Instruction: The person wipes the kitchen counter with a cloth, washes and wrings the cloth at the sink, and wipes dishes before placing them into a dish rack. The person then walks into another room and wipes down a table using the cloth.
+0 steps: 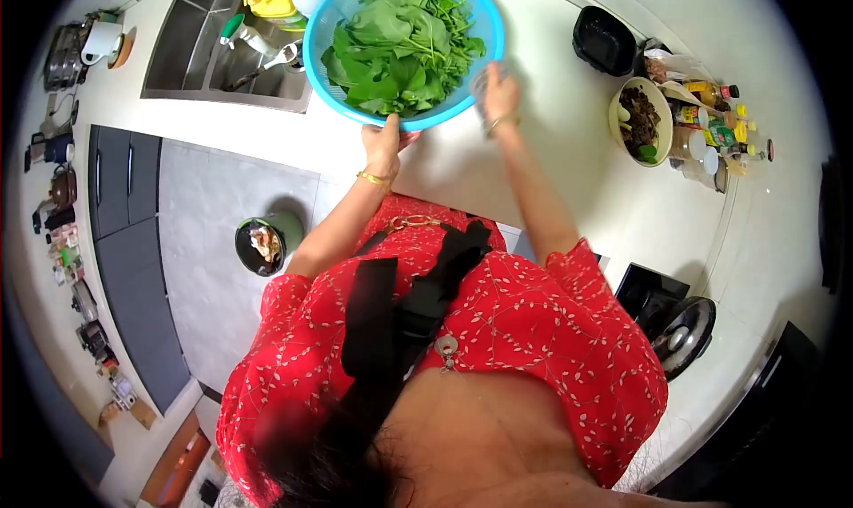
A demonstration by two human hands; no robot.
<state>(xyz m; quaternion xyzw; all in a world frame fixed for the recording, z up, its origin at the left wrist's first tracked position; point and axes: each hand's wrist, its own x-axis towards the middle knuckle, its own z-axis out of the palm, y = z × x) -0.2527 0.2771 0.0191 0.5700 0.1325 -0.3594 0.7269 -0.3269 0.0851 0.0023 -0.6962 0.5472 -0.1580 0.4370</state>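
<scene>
A blue plastic colander (491, 18) heaped with green leafy vegetables (404, 42) stands on the white counter beside the sink. My left hand (384, 146) grips its near rim, thumb on top and fingers below. At the colander's right side is my right hand (499, 98), smeared by motion. A greyish, see-through blur shows along its fingers, and I cannot make out whether it holds something or touches the rim.
Left of the colander is a steel sink (191, 42) with a yellow bottle (271, 4) at its back edge. A black tray (604, 40), a bowl of dark food (665, 122) and several seasoning bottles (720, 135) stand right. A bin (286, 228) is on the floor; a lidded pan (686, 335) is lower right.
</scene>
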